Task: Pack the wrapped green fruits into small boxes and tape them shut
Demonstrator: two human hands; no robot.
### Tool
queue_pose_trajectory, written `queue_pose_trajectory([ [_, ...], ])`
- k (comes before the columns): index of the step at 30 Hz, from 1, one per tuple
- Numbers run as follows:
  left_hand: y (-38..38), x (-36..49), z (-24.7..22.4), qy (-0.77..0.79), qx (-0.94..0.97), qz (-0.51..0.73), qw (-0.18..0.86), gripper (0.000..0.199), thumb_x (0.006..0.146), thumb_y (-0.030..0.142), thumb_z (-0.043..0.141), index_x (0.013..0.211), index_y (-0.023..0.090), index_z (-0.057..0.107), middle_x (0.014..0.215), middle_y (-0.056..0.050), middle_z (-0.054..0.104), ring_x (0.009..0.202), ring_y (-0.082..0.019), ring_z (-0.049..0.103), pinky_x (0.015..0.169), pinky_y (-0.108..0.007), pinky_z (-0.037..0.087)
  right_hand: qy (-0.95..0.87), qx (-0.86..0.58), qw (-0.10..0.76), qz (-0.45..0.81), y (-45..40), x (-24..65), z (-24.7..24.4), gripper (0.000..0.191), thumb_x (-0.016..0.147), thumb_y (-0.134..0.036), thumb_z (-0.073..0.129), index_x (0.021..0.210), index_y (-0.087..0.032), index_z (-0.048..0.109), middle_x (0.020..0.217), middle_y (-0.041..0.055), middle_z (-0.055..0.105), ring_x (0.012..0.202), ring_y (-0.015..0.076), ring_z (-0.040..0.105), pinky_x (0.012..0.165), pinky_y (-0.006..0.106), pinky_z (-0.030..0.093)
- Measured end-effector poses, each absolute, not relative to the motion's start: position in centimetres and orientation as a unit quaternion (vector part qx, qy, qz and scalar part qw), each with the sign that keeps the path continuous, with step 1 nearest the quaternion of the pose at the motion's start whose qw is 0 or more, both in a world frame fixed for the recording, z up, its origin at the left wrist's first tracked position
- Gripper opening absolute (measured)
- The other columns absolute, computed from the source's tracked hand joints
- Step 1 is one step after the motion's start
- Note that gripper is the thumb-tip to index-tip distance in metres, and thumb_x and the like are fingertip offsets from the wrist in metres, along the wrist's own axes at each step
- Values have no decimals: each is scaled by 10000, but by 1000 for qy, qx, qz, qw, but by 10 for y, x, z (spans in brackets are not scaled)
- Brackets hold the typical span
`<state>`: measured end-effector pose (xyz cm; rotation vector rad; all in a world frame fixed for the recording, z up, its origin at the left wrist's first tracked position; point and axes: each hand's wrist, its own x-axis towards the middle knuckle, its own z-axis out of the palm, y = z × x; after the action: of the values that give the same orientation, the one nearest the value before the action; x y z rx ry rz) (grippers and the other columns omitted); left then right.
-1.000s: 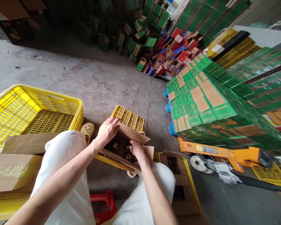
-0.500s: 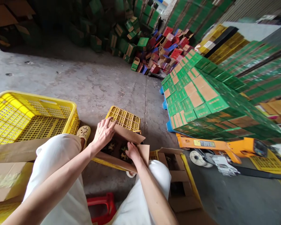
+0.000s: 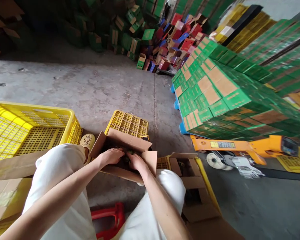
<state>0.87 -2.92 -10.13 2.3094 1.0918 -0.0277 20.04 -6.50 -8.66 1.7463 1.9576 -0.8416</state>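
Observation:
An open cardboard box (image 3: 130,138) with raised flaps sits in front of my knees, and both hands reach inside it. My left hand (image 3: 112,156) is in the left part, its fingers curled down among dark contents. Close beside it, my right hand (image 3: 137,161) has bent fingers against small dark-green and yellowish items (image 3: 126,159). The fingertips of both hands are hidden, and what they grip is too dark to name.
A large yellow crate (image 3: 72,123) stands at left, a smaller yellow crate (image 3: 130,121) beyond the box. Cardboard boxes (image 3: 195,183) fill a crate at right. Further right are an orange pallet jack (image 3: 222,145) and stacked green cartons (image 3: 218,106). A red stool (image 3: 118,216) is below.
My left hand has moved from the box's far flap down into the box. The left flap now stands up. My right hand has shifted slightly left and deeper inside.

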Motion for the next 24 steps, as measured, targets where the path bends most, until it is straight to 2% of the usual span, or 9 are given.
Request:
queue_pose_trajectory([
  [2,-25,9,-103,378,872,-58,305,364,840,57,694,1124,246,821,1315,-93,796,1168,-277,792,1050,-344,609,711,605,182,-308,-67,198,-87,797,873,-4,650,1594,-337,588,1501,129,715,1354,349,698,1045,389,538],
  [5,-20,10,-105,353,876,-102,312,465,832,41,671,1225,248,812,1424,-111,753,1294,-309,741,1136,-397,564,719,588,175,-326,-69,198,-85,836,868,-7,670,1624,-345,554,1390,110,785,1283,339,741,1012,379,558],
  [7,-18,11,-107,339,877,-123,317,598,815,48,690,1371,258,760,1609,-123,624,1425,-335,657,1201,-432,514,720,590,170,-325,-69,201,-82,909,862,-25,700,1687,-325,464,1378,110,793,1303,327,733,1046,367,550],
  [10,-18,14,-111,327,874,-157,323,687,840,102,705,1501,288,680,1764,-124,425,1522,-357,564,1239,-466,473,708,619,174,-294,-70,206,-77,1001,846,17,694,1749,-207,324,1456,205,736,1409,361,664,1127,419,517],
  [12,-19,15,-114,330,871,-168,324,640,862,116,692,1478,289,703,1765,-134,416,1524,-370,559,1228,-483,482,697,633,187,-280,-70,208,-74,950,842,52,675,1721,-148,372,1414,247,746,1392,374,678,1123,441,523],
  [15,-21,14,-122,334,866,-165,334,611,865,107,688,1457,255,725,1773,-160,384,1548,-397,525,1229,-505,479,691,633,201,-284,-72,208,-72,734,867,15,707,1569,-163,589,1344,215,788,1318,345,734,1088,401,552],
  [17,-20,14,-127,331,864,-167,341,633,865,114,699,1487,233,708,1789,-162,345,1570,-406,492,1253,-503,454,690,634,201,-285,-72,208,-70,584,893,-19,719,1457,-165,676,1330,202,796,1300,331,748,1072,375,562],
  [20,-19,12,-135,329,859,-171,353,711,863,125,712,1561,249,651,1811,-143,290,1599,-431,439,1272,-521,429,686,648,193,-269,-68,211,-64,494,941,-7,662,1420,-130,677,1318,228,792,1289,332,755,1050,370,572],
  [24,-18,10,-142,324,859,-153,365,756,849,110,726,1582,269,633,1805,-145,290,1606,-467,410,1254,-571,445,673,675,176,-246,-61,212,-61,508,1002,20,521,1491,-90,604,1320,264,779,1286,330,757,1029,374,579],
])
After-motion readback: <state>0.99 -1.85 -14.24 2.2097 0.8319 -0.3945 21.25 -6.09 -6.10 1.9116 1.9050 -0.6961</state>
